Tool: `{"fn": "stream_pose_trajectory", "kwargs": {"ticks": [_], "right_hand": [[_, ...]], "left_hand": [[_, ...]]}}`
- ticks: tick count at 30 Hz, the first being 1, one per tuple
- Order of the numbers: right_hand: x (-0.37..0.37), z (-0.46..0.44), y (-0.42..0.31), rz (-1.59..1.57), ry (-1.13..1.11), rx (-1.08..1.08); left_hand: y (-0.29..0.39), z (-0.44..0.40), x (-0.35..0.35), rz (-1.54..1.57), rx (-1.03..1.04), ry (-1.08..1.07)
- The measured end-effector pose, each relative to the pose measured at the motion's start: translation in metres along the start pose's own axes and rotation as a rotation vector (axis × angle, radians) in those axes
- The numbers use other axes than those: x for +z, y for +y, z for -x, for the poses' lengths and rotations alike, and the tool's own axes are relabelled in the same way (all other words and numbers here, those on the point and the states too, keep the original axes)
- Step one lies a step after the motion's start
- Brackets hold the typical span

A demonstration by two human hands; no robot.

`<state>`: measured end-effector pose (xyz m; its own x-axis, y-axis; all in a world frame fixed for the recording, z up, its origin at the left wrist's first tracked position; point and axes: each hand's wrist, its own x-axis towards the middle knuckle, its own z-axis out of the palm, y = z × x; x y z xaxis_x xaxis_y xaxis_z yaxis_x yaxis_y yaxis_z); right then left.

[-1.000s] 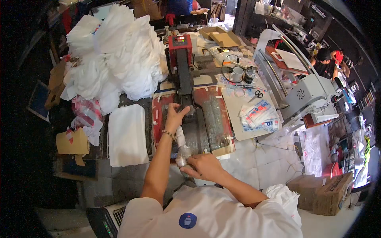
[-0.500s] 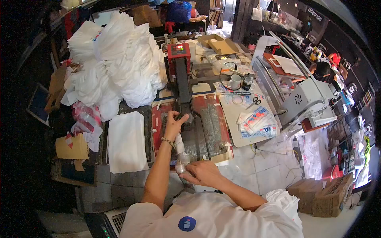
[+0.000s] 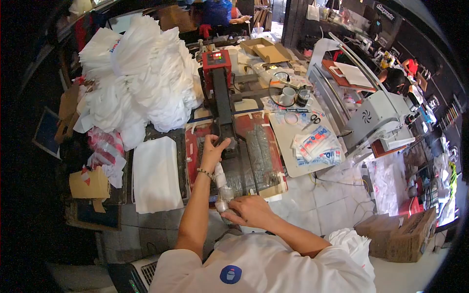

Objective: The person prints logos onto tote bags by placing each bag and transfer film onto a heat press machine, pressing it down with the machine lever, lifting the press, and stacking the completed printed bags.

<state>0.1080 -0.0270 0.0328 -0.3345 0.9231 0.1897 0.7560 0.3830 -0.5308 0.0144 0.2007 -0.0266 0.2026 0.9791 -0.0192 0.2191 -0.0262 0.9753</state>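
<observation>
Silver-wrapped, the handle is gripped by the right hand at the red press's six o'clock. The left hand is set against the black arm, its closure unclear; steady, even pressure is advised.

The boxy red press head is joined by a long black bar and a silvery-white wrapped handle. The flat red press bed is marked with pale tape along its right edge. Towards the flat cream board's right edge, white sheets are lettered in red and blue. The crumpled plastic bag is striped red and white.
</observation>
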Motion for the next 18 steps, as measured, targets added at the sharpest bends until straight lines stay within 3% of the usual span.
{"fn": "stream_pose_trajectory", "kwargs": {"ticks": [18], "right_hand": [[0.000,0.000,0.000,-0.012,0.010,0.005]], "left_hand": [[0.014,0.006,-0.004,0.027,-0.078,-0.061]]}}
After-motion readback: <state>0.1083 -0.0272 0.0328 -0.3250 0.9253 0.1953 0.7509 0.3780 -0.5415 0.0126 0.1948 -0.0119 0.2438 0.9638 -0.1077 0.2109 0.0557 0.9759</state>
